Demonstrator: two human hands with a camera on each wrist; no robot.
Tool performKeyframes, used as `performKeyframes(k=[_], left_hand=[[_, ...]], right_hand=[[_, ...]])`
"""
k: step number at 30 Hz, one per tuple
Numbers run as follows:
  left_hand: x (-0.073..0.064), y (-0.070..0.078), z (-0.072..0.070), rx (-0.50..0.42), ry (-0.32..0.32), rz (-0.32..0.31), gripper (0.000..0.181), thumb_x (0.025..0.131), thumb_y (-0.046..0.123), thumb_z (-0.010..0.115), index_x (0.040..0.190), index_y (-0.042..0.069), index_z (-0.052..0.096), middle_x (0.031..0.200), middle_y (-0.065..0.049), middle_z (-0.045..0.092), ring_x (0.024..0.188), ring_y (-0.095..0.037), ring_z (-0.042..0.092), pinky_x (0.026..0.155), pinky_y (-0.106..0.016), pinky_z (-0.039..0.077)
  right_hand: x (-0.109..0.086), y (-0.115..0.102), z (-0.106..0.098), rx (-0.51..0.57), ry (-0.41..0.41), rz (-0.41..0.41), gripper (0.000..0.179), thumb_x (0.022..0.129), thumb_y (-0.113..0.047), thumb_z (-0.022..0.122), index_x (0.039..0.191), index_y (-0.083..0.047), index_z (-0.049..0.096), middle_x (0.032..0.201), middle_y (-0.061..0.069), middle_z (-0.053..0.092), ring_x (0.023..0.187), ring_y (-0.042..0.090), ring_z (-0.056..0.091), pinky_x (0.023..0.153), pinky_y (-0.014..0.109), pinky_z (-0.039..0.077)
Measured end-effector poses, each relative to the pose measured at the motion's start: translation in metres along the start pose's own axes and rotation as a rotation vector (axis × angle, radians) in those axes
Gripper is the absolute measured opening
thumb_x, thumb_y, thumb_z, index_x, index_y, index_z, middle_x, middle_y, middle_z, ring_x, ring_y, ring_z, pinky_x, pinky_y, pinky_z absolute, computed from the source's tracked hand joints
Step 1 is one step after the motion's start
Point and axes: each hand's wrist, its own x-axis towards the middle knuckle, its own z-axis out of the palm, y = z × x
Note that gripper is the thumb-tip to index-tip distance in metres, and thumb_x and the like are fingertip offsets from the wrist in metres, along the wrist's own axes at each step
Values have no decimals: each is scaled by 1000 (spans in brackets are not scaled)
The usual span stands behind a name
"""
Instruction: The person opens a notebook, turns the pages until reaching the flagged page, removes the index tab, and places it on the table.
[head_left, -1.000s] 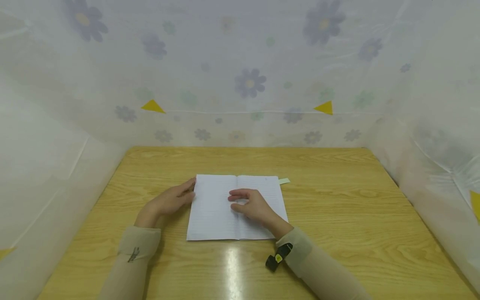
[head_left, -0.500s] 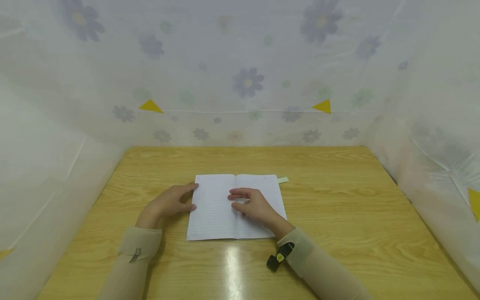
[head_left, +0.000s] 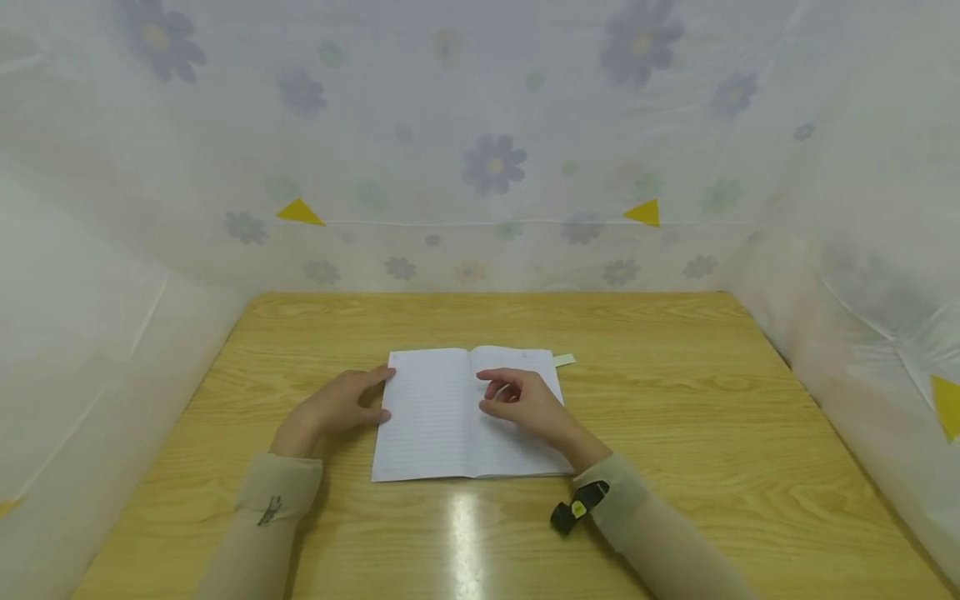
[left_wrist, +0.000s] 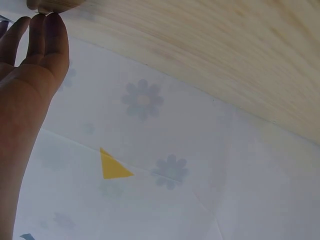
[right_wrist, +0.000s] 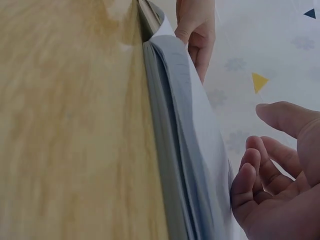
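An open notebook (head_left: 427, 421) with lined white pages lies on the table. At its left edge my left hand (head_left: 336, 410) rests with the thumb and a finger touching the left page. My right hand (head_left: 534, 407) is over the right page, its fingers loosely bent and holding nothing. In the right wrist view the thumb of the right hand (right_wrist: 280, 185) stands apart from the fingers, beside the notebook's raised page edges (right_wrist: 175, 110). The left wrist view shows the fingers of the left hand (left_wrist: 37, 75) extended; what they touch is mostly cut off.
A pale green strip (head_left: 565, 360) sticks out at the notebook's upper right. The wooden table (head_left: 675, 417) is enclosed by flower-patterned sheeting (head_left: 420, 108) with yellow triangles (head_left: 302, 212). A black strap (head_left: 579, 508) with a yellow mark sits on the right sleeve.
My right hand has shifted right from near the centre fold to over the right page, its fingers more bent. The left thumb and finger have spread apart at the page edge.
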Motion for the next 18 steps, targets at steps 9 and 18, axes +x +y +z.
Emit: performKeyframes(k=[9, 18], left_hand=[[1, -2, 2, 2, 7, 17, 73, 91, 27, 74, 152, 7, 39, 149, -22, 42, 137, -42, 37, 112, -56, 29], [2, -1, 2, -3, 6, 31, 73, 91, 25, 73, 151, 6, 39, 149, -23, 42, 136, -42, 37, 112, -56, 29]], right_hand=[[-10, -8, -24, -43, 70, -23, 44, 87, -8, 75, 127, 4, 63, 93, 9, 64, 79, 21, 57, 67, 25, 48], [-4, 25, -39, -51, 110, 26, 49, 85, -14, 80, 130, -1, 63, 92, 7, 61, 79, 19, 53, 67, 23, 46]])
